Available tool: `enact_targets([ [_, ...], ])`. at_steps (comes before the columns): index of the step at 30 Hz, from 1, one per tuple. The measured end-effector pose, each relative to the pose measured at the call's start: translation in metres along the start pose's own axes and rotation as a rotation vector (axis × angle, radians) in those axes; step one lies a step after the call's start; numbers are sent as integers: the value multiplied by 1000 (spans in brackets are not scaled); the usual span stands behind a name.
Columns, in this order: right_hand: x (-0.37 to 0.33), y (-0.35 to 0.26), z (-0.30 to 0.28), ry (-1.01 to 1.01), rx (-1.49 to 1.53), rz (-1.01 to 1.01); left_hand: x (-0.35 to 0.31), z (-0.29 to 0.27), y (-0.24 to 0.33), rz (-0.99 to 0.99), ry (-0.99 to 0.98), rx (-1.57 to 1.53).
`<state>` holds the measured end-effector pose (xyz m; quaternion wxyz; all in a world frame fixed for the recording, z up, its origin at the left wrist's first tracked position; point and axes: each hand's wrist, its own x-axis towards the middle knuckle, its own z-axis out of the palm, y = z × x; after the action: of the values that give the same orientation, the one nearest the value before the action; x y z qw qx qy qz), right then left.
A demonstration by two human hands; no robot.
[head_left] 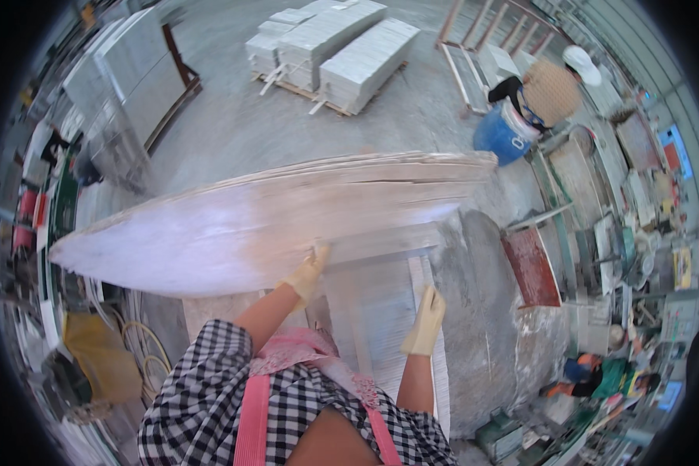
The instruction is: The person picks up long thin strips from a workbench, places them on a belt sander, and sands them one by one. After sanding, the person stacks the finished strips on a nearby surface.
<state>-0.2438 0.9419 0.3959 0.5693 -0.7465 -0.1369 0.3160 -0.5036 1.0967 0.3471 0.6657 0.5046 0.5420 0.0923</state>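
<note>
A pale yellow glove covers my left hand [309,272], its fingers closed at the left end of a blurred grey stone strip [384,243]. The strip lies along the near side of a long, pale stack of stone slabs [186,233], which tapers to the left. My right hand [427,322], gloved alike, is by the right edge of a stack of thin, light strips [443,380], fingers extended and somewhat apart. Between my hands, a pale flat surface [369,303] is smeared by motion, so its outline is unclear.
Stone blocks on a pallet [349,58] stand beyond the slabs. Large panels [132,70] lean at far left. A blue barrel [505,133] is at upper right, beside a person in a white helmet [581,65]. Another person in green [615,388] is at lower right.
</note>
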Motion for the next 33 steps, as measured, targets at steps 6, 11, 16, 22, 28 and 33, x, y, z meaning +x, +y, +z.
enact_targets([
  [6,-73,58,4,-190,-432,-68,-36,-39,36,54,-195,476],
  [11,-90,87,23,-244,-983,-263,-125,-98,77,592,87,531],
  [16,-81,97,37,-311,-1245,-341,-211,-196,155,1166,828,637],
  [22,-68,92,46,-389,-1328,-176,-226,-317,185,945,1239,720],
  [28,-67,102,53,-340,-1503,-102,-198,-337,144,640,1059,809],
  [33,-53,106,53,-281,-1532,-73,-186,-325,141,699,1088,806],
])
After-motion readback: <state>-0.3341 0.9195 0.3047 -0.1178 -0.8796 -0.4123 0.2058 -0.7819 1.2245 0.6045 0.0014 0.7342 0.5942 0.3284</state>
